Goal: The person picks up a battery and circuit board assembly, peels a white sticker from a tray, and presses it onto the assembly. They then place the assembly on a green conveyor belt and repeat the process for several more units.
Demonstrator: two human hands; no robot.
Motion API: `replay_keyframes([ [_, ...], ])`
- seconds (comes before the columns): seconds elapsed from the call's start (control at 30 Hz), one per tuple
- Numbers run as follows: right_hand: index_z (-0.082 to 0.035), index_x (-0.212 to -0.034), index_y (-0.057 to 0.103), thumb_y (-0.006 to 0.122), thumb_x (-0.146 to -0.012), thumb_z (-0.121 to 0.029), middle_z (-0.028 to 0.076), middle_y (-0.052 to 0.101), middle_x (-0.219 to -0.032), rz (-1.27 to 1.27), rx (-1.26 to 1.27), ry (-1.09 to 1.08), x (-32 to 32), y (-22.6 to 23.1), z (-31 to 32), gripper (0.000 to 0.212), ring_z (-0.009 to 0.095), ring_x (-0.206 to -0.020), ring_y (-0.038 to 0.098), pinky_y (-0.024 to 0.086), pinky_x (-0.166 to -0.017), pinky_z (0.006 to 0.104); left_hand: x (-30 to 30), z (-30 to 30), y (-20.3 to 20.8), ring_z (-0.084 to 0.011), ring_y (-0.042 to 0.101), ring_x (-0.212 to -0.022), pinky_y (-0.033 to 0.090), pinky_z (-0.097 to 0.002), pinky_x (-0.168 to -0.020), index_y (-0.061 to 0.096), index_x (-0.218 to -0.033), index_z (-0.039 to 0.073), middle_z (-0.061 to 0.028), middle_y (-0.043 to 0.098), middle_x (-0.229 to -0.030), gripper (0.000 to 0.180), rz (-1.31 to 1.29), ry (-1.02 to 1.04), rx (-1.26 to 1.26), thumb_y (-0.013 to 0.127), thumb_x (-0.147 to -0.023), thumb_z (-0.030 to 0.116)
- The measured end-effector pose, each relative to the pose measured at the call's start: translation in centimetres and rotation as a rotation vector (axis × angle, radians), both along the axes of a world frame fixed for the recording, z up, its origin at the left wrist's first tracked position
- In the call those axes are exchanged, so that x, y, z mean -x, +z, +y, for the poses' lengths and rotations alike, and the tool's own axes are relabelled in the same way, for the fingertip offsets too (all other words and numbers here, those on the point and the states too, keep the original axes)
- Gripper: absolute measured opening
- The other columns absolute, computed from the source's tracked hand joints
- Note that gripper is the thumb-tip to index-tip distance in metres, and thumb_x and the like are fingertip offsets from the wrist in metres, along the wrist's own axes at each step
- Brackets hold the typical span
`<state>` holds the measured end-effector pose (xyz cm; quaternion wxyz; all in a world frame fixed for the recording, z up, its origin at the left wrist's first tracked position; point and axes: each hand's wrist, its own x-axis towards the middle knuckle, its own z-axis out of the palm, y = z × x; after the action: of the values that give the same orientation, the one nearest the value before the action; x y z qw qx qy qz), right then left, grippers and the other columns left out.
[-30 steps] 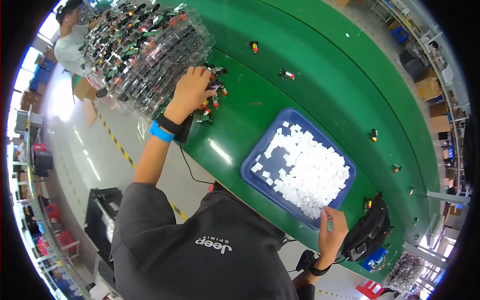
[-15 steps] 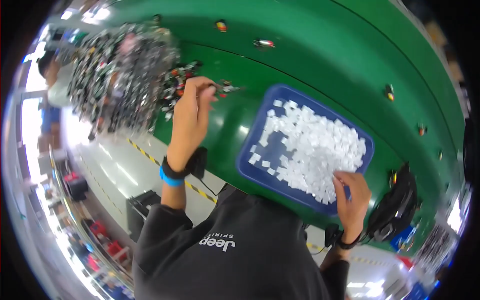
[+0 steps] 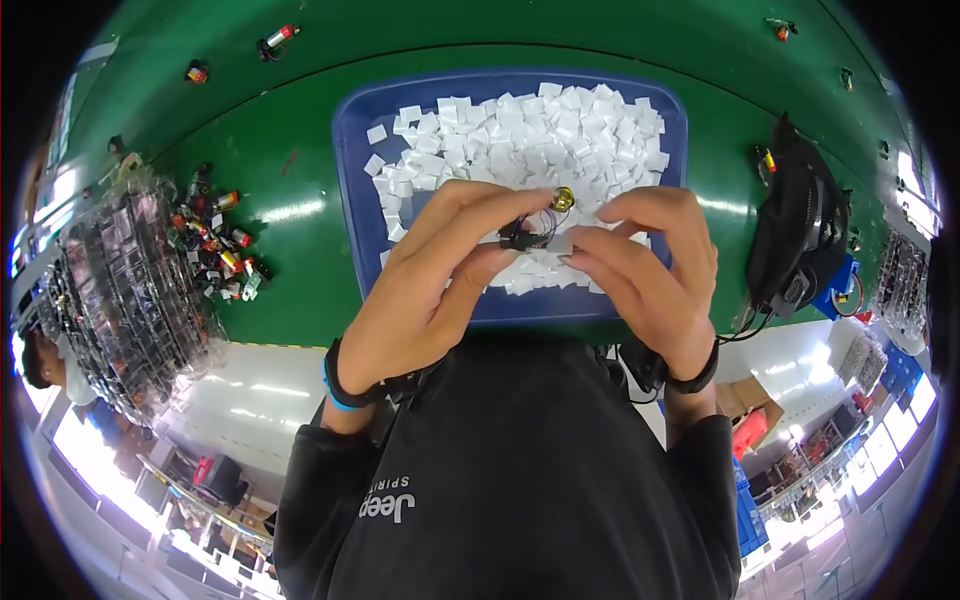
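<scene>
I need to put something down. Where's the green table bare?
Bare green table shows left of the blue tray, towards the heap of small parts, and right of it, towards the black bag. The tray is crowded: white pieces, with the left hand and right hand above.

Bright, glare on green table (image 3: pixel 310 275), bent edges

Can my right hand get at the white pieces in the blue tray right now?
Probably yes: the right hand is over the blue tray, and many white pieces lie uncovered beyond it, though whether its grip is free is unclear.
</scene>
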<state>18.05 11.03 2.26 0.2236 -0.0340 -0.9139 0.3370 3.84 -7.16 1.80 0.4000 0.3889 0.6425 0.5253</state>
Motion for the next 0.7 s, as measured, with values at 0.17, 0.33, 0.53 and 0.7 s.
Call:
replay_keyframes([
  [0.17, -0.003, -0.094, 0.074, 0.082, -0.067, 0.003, 0.009, 0.068, -0.091, 0.01, -0.046, 0.105, -0.4, -0.9, -0.3, 0.028, 0.024, -0.072, 0.067, 0.054, -0.059, 0.0302, -0.9, -0.3, -1.0, -0.0285, 0.061, -0.116, 0.051, -0.0379, -0.097, 0.062, -0.123, -0.001, -0.0181, 0.051, -0.127, 0.042, -0.206, 0.125, -0.059, 0.052, -0.086, -0.017],
  [0.33, -0.003, -0.095, 0.075, 0.081, -0.068, 0.005, 0.01, 0.069, -0.093, -0.001, 0.032, 0.027, -0.7, -1.3, -0.6, 0.029, 0.024, -0.07, 0.068, 0.054, -0.058, 0.0305, -0.2, -0.3, -2.3, -0.0314, 0.06, -0.118, 0.054, -0.0386, -0.096, 0.061, -0.12, 0.001, -0.0187, 0.047, -0.133, 0.039, 0.318, 0.004, -0.214, 0.054, -0.086, -0.018],
  [0.53, -0.001, -0.098, 0.073, 0.08, -0.069, 0.007, 0.011, 0.07, -0.095, 0.108, 0.067, 0.039, -1.2, -1.9, -0.9, 0.031, 0.027, -0.077, 0.072, 0.058, -0.062, 0.0319, -1.5, 0.1, -1.2, -0.027, 0.065, -0.11, 0.059, -0.0383, -0.088, 0.058, -0.124, -0.001, -0.0162, 0.052, -0.13, 0.033, -0.14, 0.262, -0.225, 0.059, -0.092, -0.009],
  [0.7, 0.001, -0.096, 0.07, 0.08, -0.069, 0.007, 0.013, 0.069, -0.096, 0.107, 0.081, 0.064, -1.0, -1.6, -0.9, 0.029, 0.03, -0.081, 0.073, 0.06, -0.066, 0.0339, 1.7, -0.3, -1.7, -0.0232, 0.068, -0.096, 0.06, -0.0359, -0.08, 0.057, -0.124, -0.003, -0.0139, 0.062, -0.114, 0.029, -1.004, 0.144, 0.146, 0.062, -0.095, -0.001],
])
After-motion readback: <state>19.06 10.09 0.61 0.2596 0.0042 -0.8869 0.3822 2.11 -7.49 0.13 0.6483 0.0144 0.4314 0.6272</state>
